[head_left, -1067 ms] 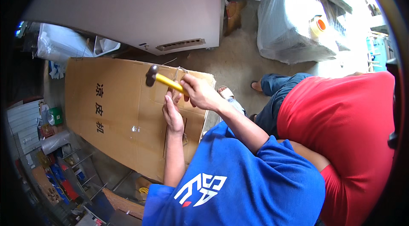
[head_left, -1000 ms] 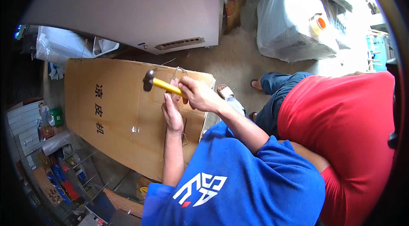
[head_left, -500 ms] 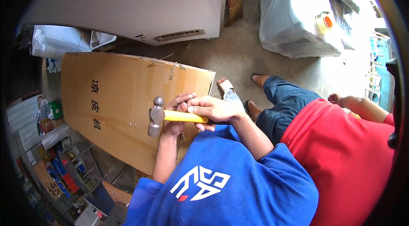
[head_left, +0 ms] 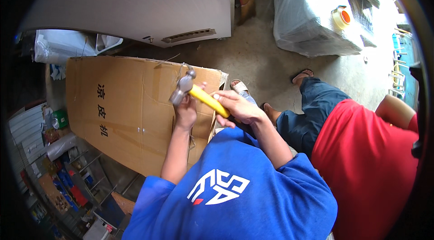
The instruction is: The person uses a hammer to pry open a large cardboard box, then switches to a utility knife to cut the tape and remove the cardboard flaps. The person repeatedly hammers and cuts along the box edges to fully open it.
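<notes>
My right hand is closed round the handle of a ball-peen hammer, which has a yellow grip and a grey metal head. The hammer slants up to the left, its head over the cardboard box. Just behind and below that head is my left hand, its palm turned up and fingers loosely spread. The hammer head covers part of these fingers. Under both hands lies a large brown cardboard box with dark printing and a torn, taped right end.
A person in a red shirt and dark shorts stands close at my right. Beyond the box is a big grey metal cabinet. A plastic-wrapped block bears a tape roll. Tools and racks crowd the lower left.
The hammer has tilted, its head rising and shifting right. My hands have drawn apart, the left moving up behind the head. The person in red has shifted a foot.
</notes>
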Available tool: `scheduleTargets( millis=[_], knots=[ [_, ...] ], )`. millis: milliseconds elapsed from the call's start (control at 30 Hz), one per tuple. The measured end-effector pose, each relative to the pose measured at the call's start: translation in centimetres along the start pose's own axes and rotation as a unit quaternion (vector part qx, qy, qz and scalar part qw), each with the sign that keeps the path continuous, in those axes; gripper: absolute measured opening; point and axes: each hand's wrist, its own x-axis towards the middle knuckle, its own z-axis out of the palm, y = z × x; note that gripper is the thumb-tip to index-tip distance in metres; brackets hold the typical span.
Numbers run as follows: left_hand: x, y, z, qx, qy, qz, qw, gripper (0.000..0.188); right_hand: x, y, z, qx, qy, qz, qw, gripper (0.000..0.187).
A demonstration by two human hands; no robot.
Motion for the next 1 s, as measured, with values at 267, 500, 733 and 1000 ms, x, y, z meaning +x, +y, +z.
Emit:
scheduleTargets(
  millis=[267, 500, 733, 1000],
  knots=[
    [3.6, -2.2, 2.1, 0.225, 0.108, 0.044, 0.967, 0.015, -4.6, -0.7, -3.1, -0.032, 0.198, -0.106, 0.974, 0.041],
    [3.6, -2.4, 2.3, 0.320, 0.097, 0.127, 0.934, 0.014, -7.5, -0.4, -4.4, -0.054, 0.234, -0.138, 0.961, 0.041],
    [3.4, -2.2, 3.0, 0.341, 0.101, 0.141, 0.924, 0.014, -7.3, 0.3, -4.2, -0.044, 0.239, -0.116, 0.963, 0.040],
    [3.5, -3.2, 2.9, 0.402, 0.074, 0.171, 0.896, 0.015, -6.7, 0.3, -3.9, -0.056, 0.232, -0.096, 0.966, 0.035]
  ],
)
